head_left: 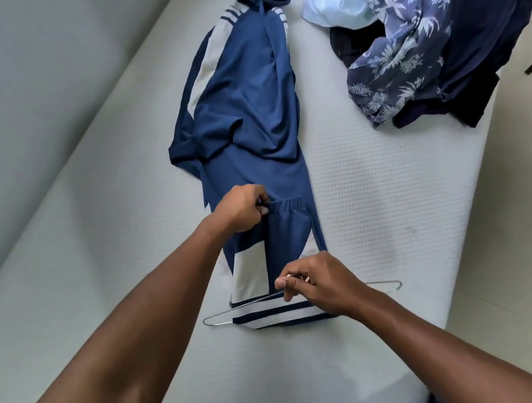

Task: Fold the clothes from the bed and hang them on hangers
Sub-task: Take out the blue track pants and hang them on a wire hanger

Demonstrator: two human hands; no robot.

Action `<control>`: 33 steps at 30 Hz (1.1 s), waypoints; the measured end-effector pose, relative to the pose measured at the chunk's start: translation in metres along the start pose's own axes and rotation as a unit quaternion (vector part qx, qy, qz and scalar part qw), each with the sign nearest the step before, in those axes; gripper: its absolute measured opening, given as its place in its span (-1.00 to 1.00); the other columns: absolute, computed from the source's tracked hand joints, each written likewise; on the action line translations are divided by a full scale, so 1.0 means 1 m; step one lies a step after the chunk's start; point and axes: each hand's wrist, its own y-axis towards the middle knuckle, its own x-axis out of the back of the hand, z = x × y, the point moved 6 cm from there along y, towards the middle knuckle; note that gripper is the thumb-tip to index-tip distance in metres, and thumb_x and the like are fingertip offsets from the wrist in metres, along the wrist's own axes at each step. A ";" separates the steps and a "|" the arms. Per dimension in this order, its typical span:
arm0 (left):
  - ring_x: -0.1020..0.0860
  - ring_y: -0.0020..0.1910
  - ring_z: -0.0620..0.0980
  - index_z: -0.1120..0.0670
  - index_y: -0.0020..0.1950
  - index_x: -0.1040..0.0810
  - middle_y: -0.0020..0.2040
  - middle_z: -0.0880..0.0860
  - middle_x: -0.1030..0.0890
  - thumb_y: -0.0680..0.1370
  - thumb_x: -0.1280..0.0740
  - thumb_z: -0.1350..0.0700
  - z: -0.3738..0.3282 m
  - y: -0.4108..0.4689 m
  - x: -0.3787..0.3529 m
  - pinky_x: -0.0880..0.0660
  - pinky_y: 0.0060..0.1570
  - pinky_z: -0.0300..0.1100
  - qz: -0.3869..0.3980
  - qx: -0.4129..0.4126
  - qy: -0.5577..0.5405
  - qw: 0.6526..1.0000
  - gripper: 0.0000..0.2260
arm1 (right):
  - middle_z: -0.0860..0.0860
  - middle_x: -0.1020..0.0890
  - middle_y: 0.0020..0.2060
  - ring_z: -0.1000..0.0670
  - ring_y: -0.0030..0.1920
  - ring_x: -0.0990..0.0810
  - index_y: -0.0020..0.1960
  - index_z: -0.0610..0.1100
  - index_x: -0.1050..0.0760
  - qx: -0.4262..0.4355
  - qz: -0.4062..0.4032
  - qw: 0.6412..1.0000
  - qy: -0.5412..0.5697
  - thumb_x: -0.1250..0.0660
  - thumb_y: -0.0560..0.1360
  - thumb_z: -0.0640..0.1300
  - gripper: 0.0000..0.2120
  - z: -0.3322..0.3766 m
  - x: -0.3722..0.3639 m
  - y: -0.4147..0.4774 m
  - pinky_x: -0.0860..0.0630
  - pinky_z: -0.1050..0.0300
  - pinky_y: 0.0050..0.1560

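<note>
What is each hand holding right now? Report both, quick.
Left hand: grips the blue jacket at its elastic cuff.
Right hand: pinches the wire hanger.

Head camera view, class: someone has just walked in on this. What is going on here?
A person is fitting a blue and grey garment onto a wire hanger on the bed. The left hand pinches its gathered elastic edge; the right hand pinches the hanger's wire. The garment's striped end already lies across the hanger. A pile of other clothes sits further up the bed.
</note>
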 end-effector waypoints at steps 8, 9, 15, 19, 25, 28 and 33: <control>-0.62 0.07 0.18 0.02 0.12 -0.62 0.08 0.11 -0.68 0.57 -0.42 0.14 0.017 0.067 0.054 -0.59 0.01 0.03 -0.105 0.017 0.023 0.994 -0.86 | 0.05 -0.75 -0.26 0.05 -0.20 -0.73 0.01 -0.07 -0.74 0.011 -0.013 0.996 0.087 -0.36 0.67 -0.06 -0.81 0.013 0.040 0.036 -0.69 -0.01 -0.03; -0.62 0.06 0.19 0.01 0.14 -0.62 0.07 0.11 -0.68 0.57 -0.41 0.13 0.019 0.075 0.059 -0.59 -0.02 0.02 -0.109 0.021 0.030 0.993 -0.85 | 0.06 -0.74 -0.27 0.05 -0.22 -0.72 0.01 -0.05 -0.74 0.012 -0.005 0.997 0.080 -0.35 0.67 -0.03 -0.80 0.015 0.042 0.039 -0.67 0.01 -0.05; -0.61 0.10 0.23 0.00 0.20 -0.65 0.09 0.13 -0.68 0.57 -0.36 0.13 0.024 0.097 0.076 -0.56 -0.03 0.00 -0.157 0.039 0.050 0.986 -0.78 | 0.22 -0.72 -0.25 0.11 -0.23 -0.68 0.01 0.07 -0.72 0.026 0.009 0.999 -0.024 -0.30 0.65 0.19 -0.71 0.017 0.043 0.051 -0.61 0.06 -0.14; -0.51 0.24 0.21 0.00 0.28 -0.62 0.20 0.14 -0.57 0.58 -0.35 0.09 0.027 0.091 0.063 -0.51 0.12 0.05 -0.169 0.029 0.024 0.985 -0.73 | 0.21 -0.72 -0.26 0.15 -0.21 -0.68 -0.01 0.06 -0.73 0.022 -0.033 0.999 -0.021 -0.32 0.65 0.17 -0.72 0.015 0.042 0.053 -0.56 0.19 -0.17; -0.44 0.23 0.21 -0.04 0.44 -0.48 0.26 0.12 -0.49 0.61 -0.33 -0.03 0.005 0.087 0.057 -0.50 0.10 0.14 -0.214 -0.047 0.109 0.970 -0.61 | 0.20 -0.71 -0.27 0.11 -0.21 -0.68 -0.05 0.02 -0.71 0.013 -0.042 0.999 -0.011 -0.31 0.63 0.21 -0.67 0.017 0.032 0.065 -0.61 0.05 -0.16; -0.42 0.28 0.25 -0.03 0.60 -0.25 0.41 0.13 -0.42 0.61 -0.32 -0.05 -0.004 0.104 0.071 -0.49 0.14 0.19 -0.200 -0.037 0.147 0.968 -0.43 | 0.20 -0.71 -0.27 0.12 -0.20 -0.68 -0.06 0.02 -0.71 0.010 -0.036 0.999 -0.014 -0.29 0.63 0.23 -0.64 0.018 0.033 0.070 -0.62 0.02 -0.14; -0.39 0.37 0.30 0.02 0.66 -0.09 0.47 0.21 -0.38 0.59 -0.38 -0.04 -0.007 0.130 0.106 -0.47 0.23 0.24 -0.208 0.023 0.063 0.976 -0.27 | 0.16 -0.70 -0.28 0.13 -0.22 -0.67 -0.11 0.02 -0.67 0.019 -0.041 0.998 -0.042 -0.27 0.63 0.27 -0.60 0.021 0.036 0.076 -0.61 0.03 -0.15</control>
